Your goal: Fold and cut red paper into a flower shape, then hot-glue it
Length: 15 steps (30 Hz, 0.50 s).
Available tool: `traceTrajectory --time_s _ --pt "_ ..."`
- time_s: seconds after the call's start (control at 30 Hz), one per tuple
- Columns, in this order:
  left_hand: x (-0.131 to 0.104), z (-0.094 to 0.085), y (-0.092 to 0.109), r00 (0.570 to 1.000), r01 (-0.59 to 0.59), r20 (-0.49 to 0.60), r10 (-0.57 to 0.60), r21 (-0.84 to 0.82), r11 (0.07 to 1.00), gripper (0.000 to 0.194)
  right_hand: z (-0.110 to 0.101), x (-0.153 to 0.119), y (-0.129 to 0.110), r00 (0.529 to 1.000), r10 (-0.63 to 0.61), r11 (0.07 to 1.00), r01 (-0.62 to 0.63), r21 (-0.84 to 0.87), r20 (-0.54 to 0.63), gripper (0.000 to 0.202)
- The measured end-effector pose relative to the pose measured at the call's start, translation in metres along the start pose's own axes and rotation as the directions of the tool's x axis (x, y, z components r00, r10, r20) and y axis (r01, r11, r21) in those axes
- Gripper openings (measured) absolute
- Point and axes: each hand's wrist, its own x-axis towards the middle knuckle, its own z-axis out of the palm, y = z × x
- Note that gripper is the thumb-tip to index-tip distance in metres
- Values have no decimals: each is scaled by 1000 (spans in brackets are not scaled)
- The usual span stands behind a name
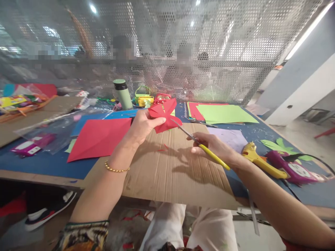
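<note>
A cut piece of red paper (163,120) with petal-like lobes is pinched between the thumb and fingers of my left hand (143,125). My right hand (211,146) grips a pair of scissors (209,153) with yellow handles. The metal blades point up and left, their tips at the lower right lobe of the red paper. Below both hands lies a sheet of brown cardboard (167,177), with a few small red paper scraps (162,149) on it. A large red sheet (102,137) rests left of my left wrist.
Green paper sheets (227,113) and a lilac sheet (227,137) lie to the right. A yellow glue gun (261,162) and a purple power strip (290,167) sit near the right edge. Behind my hands stands a green bottle (123,94), before a perforated metal screen (167,35).
</note>
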Motion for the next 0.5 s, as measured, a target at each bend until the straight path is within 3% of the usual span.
traceTrajectory --time_s 0.5 --pt "-2 4 -2 999 20 29 -21 26 999 14 1 -1 -1 1000 30 1000 -30 7 -1 71"
